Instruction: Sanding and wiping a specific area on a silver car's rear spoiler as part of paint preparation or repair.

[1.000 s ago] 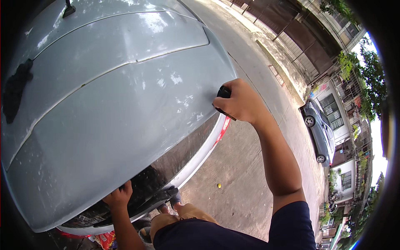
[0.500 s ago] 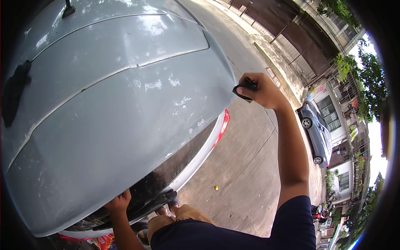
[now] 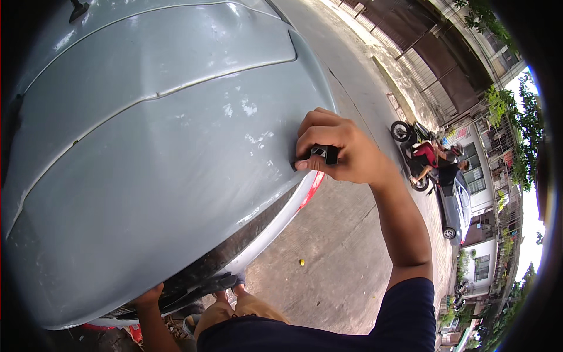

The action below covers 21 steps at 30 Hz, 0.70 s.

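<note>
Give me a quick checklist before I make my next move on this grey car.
1. Right hand gripping the black object: ok, fingers curled around it.
2. Black object touching the grey panel: cannot tell, fingers block the view.
3. Left hand at the panel's lower edge: ok.
4. Left fingertips in full view: not ok, partly hidden.
5. Street to the right free of traffic: not ok, a ridden motorcycle is there.

At the grey vehicle's (image 3: 158, 158) near right corner, the right hand (image 3: 337, 144) grips a small black object (image 3: 319, 152). The left hand (image 3: 149, 295) is at its near edge, partly hidden. Well right of it are a motorcycle (image 3: 402, 131) carrying two people (image 3: 427, 154) and a parked car (image 3: 455, 205).
</note>
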Tool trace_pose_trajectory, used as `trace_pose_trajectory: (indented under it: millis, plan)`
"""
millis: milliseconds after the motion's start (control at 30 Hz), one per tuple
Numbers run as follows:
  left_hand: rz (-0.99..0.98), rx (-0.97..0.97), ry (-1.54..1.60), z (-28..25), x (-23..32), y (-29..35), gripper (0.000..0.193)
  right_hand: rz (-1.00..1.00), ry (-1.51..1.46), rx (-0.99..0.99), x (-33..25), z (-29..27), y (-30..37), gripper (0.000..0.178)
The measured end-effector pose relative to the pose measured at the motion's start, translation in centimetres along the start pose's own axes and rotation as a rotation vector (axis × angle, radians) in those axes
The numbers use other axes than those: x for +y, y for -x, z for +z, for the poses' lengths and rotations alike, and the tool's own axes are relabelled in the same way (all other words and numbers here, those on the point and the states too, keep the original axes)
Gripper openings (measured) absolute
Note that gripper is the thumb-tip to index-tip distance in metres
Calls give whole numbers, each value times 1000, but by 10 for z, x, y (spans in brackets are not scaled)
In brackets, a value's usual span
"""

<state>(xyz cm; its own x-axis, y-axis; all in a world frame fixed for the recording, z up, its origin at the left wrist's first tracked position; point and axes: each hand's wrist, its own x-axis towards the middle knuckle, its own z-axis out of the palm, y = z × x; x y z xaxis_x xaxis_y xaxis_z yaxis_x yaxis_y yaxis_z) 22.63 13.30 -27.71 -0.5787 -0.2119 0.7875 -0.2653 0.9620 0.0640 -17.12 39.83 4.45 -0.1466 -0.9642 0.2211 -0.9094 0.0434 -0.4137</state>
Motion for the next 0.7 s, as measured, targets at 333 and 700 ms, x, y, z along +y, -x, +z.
trace_pose_trajectory:
  millis: [333, 700]
  plan:
    - [60, -130, -84, -4, -5, 17, 34, -52, 93, 34, 13, -2, 5, 21]
    - [203, -25, -235, 0, 1, 12, 35, -71, 145, 26, 24, -11, 12, 24]
